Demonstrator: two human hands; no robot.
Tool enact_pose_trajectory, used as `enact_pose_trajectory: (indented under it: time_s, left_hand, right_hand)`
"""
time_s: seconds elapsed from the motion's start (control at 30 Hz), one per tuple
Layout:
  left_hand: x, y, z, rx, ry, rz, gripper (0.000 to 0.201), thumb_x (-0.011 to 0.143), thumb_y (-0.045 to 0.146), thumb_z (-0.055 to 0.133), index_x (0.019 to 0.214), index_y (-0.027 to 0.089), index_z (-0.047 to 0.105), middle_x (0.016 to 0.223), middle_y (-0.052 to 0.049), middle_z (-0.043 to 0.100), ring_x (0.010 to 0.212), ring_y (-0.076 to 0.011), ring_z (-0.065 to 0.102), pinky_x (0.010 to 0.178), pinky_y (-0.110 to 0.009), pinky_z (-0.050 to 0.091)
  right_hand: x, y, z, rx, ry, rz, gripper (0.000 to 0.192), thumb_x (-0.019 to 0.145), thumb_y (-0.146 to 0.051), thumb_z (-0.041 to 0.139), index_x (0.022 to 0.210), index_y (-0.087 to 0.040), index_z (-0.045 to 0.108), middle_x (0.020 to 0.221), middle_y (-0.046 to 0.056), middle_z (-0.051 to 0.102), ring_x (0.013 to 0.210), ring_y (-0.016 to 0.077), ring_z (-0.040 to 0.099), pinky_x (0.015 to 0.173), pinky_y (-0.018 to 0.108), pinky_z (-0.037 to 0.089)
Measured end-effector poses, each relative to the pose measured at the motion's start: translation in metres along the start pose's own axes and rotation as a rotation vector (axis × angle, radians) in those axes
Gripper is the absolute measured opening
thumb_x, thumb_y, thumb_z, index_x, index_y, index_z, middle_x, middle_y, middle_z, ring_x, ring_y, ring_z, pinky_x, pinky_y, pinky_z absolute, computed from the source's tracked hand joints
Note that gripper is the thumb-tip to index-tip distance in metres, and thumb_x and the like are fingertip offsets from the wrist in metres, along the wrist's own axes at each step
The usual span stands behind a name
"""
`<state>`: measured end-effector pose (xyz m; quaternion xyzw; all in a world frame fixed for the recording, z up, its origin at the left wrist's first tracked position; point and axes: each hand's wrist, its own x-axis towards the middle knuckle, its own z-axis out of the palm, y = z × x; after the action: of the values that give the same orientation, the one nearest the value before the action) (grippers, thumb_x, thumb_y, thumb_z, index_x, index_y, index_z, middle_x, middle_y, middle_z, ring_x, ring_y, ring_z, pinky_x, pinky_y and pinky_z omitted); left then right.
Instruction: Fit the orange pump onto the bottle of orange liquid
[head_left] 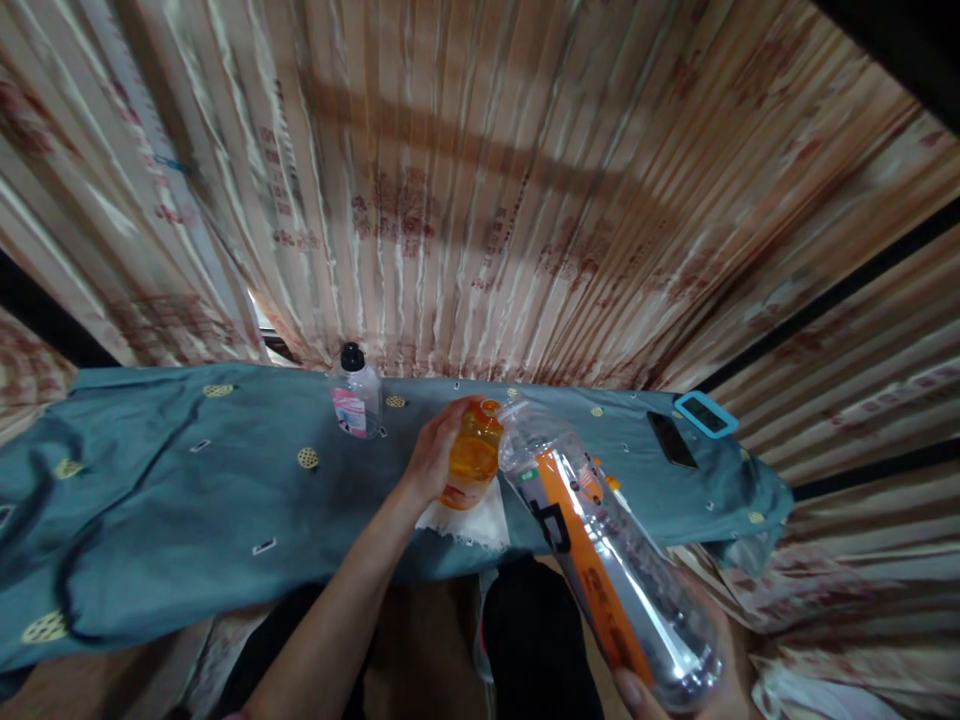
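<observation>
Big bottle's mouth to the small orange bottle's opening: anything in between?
Nothing visible. The big bottle, tilted in the right hand, has its mouth right at the top of the orange bottle, which the left hand holds.

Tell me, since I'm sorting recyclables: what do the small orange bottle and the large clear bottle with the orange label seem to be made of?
The small orange bottle, gripped by the left hand, looks like translucent glossy plastic: light glows through it. The large clear bottle with the orange label, held by the right hand, looks like thin clear plastic, with see-through, shiny walls.
</observation>
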<state>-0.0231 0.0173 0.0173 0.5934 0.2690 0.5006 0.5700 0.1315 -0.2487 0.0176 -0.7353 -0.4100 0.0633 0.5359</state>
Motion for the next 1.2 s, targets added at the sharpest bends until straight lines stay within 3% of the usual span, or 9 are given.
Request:
enact_pose_trajectory:
  time_s: [0.17, 0.3, 0.47, 0.57, 0.67, 0.8, 0.93, 1.07, 1.2]
  left_hand:
    - [-0.001, -0.001, 0.001, 0.017, -0.011, 0.033, 0.056, 0.088, 0.058, 0.044, 0.117, 0.017, 0.068, 0.128, -0.01, 0.069, 0.122, -0.0274, 0.062, 0.11, -0.043, 0.045]
    - [-0.004, -0.006, 0.003, 0.108, -0.022, 0.081, 0.057, 0.088, 0.063, 0.044, 0.117, 0.021, 0.068, 0.132, -0.009, 0.067, 0.127, -0.0266, 0.059, 0.113, -0.042, 0.043]
    - [-0.007, -0.011, 0.002, 0.164, -0.029, 0.161, 0.052, 0.093, 0.056, 0.042, 0.121, 0.02, 0.067, 0.138, -0.01, 0.062, 0.128, -0.0272, 0.057, 0.114, -0.044, 0.042]
    - [-0.008, -0.009, 0.0, 0.246, -0.026, 0.192, 0.053, 0.093, 0.057, 0.043, 0.128, 0.022, 0.063, 0.145, -0.009, 0.056, 0.138, -0.027, 0.049, 0.12, -0.046, 0.034]
    - [-0.016, -0.001, -0.002, 0.317, 0.016, 0.201, 0.057, 0.092, 0.059, 0.045, 0.136, 0.024, 0.057, 0.153, -0.009, 0.048, 0.145, -0.0268, 0.039, 0.123, -0.047, 0.027]
    - [-0.052, 0.015, -0.006, 0.238, 0.09, 0.15, 0.066, 0.089, 0.063, 0.051, 0.14, 0.022, 0.052, 0.154, -0.011, 0.046, 0.146, -0.029, 0.037, 0.124, -0.048, 0.024]
    - [-0.111, 0.025, 0.0, -0.013, 0.018, 0.016, 0.075, 0.081, 0.066, 0.062, 0.139, 0.02, 0.053, 0.147, -0.014, 0.054, 0.14, -0.034, 0.046, 0.119, -0.049, 0.036]
    - [-0.16, 0.027, 0.007, -0.144, 0.025, -0.106, 0.068, 0.07, 0.059, 0.078, 0.123, 0.02, 0.06, 0.127, -0.013, 0.068, 0.123, -0.0338, 0.061, 0.106, -0.047, 0.05]
    - [-0.183, 0.033, 0.002, -0.111, 0.182, -0.289, 0.06, 0.068, 0.048, 0.082, 0.116, 0.021, 0.058, 0.113, -0.01, 0.073, 0.102, -0.0289, 0.071, 0.085, -0.04, 0.06]
  right_hand:
    - [-0.008, 0.022, 0.008, 0.406, -0.037, 0.342, 0.076, 0.075, -0.059, 0.069, 0.137, -0.022, 0.048, 0.12, 0.013, 0.066, 0.102, 0.0336, 0.066, 0.082, 0.045, 0.052]
    - [-0.008, 0.016, 0.011, 0.765, -0.095, 0.545, 0.068, 0.076, -0.059, 0.067, 0.135, -0.029, 0.053, 0.109, 0.01, 0.071, 0.087, 0.0285, 0.068, 0.072, 0.041, 0.053]
    - [0.003, 0.009, 0.013, 1.098, -0.195, 0.587, 0.048, 0.071, -0.058, 0.072, 0.113, -0.036, 0.068, 0.103, 0.007, 0.073, 0.079, 0.0265, 0.068, 0.057, 0.033, 0.05]
    - [0.004, 0.017, 0.014, 1.235, -0.291, 0.565, 0.061, 0.067, -0.06, 0.072, 0.123, -0.04, 0.062, 0.106, 0.008, 0.071, 0.073, 0.0256, 0.066, 0.048, 0.029, 0.044]
    - [0.0, 0.019, 0.017, 1.281, -0.339, 0.647, 0.069, 0.059, -0.064, 0.076, 0.122, -0.04, 0.063, 0.106, 0.009, 0.072, 0.066, 0.0241, 0.064, 0.046, 0.026, 0.04]
    - [-0.009, 0.006, 0.029, 1.359, -0.385, 0.685, 0.054, 0.055, -0.06, 0.082, 0.099, -0.03, 0.075, 0.092, 0.009, 0.074, 0.064, 0.0203, 0.061, 0.044, 0.023, 0.037]
    - [-0.022, 0.001, 0.052, 1.418, -0.482, 0.747, 0.045, 0.062, -0.055, 0.082, 0.1, -0.031, 0.076, 0.091, 0.005, 0.076, 0.067, 0.0188, 0.063, 0.049, 0.024, 0.041]
    - [-0.041, 0.001, 0.081, 1.433, -0.629, 0.84, 0.053, 0.06, -0.059, 0.082, 0.097, -0.022, 0.077, 0.087, 0.01, 0.076, 0.062, 0.0181, 0.065, 0.046, 0.022, 0.041]
    - [-0.056, 0.003, 0.108, 1.447, -0.823, 0.886, 0.07, 0.055, -0.07, 0.08, 0.096, -0.013, 0.075, 0.076, 0.011, 0.075, 0.055, 0.0173, 0.067, 0.044, 0.02, 0.042]
